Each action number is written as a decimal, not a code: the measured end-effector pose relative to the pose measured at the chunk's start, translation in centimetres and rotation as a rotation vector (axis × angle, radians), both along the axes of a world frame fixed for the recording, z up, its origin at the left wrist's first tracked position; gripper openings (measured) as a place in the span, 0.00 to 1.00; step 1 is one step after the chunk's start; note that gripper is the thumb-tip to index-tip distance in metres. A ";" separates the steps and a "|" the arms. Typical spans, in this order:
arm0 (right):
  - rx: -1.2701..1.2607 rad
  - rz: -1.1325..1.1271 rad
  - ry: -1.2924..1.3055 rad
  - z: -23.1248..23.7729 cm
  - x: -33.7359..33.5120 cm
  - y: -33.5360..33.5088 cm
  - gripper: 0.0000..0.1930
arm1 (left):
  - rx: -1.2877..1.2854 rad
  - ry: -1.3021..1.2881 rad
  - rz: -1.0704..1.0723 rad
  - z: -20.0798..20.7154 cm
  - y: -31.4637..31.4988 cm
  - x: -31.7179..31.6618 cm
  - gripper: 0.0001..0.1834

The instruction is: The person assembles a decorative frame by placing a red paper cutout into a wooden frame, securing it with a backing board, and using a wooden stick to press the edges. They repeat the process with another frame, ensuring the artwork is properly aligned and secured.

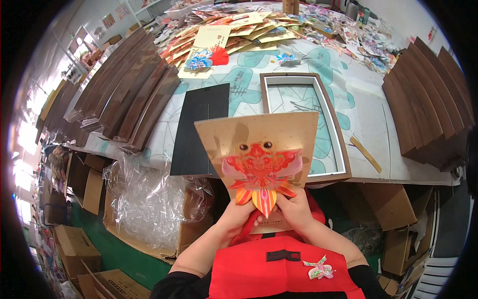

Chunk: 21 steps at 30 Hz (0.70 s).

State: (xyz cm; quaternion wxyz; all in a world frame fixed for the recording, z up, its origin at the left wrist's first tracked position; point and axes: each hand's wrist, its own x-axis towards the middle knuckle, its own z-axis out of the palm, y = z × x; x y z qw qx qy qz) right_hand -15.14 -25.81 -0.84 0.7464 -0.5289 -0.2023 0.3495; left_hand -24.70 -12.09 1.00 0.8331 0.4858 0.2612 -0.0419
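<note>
Close to my chest, a beige card [209, 132] is tilted up in both hands. A layered red, pink and orange paper-cut goldfish [261, 162] with dark eyes is on its face. My left hand [237, 213] is closed at the card's lower left, beside the striped orange tail. At the lower right my right hand [295, 209] pinches near the tail with its thumb. Some of the fingers are hidden behind the card. Just beyond lie a black backing board [199, 109] and a brown picture frame [331, 107] with a white inner edge.
Stacked brown frames stand at the left [124, 84] and right [423, 99]. Farther back is a heap of beige cards [249, 35], with a blue paper figure [287, 58] nearer. A yellowish strip [367, 154] lies at right. Below the table edge is a carton of clear plastic wrap [149, 199].
</note>
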 end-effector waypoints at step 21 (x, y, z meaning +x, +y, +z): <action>0.046 -0.029 0.241 0.6 -1.0 0.0 0.08 | 0.105 -0.143 0.124 0.2 -0.4 0.0 0.12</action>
